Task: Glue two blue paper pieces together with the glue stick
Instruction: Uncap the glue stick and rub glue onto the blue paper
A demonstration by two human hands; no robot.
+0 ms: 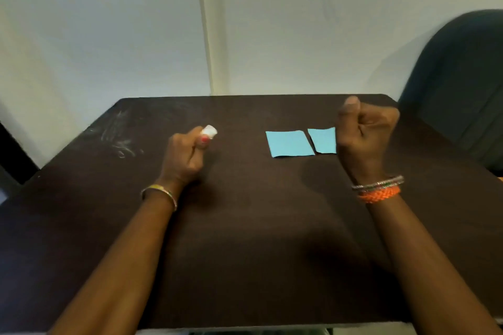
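Dark desk (245, 226) fills the foreground, white wall behind, dark chair (460, 84) at right. Two blue paper pieces (290, 143) (324, 140) lie flat, just beside each other. Right hand (364, 133) raised, clenched, holding nothing. Left hand (182, 155) grips glue stick (209, 132).

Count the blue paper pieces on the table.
2. Left piece lies flat mid-table; right piece lies just beside it, partly hidden behind the raised right hand.
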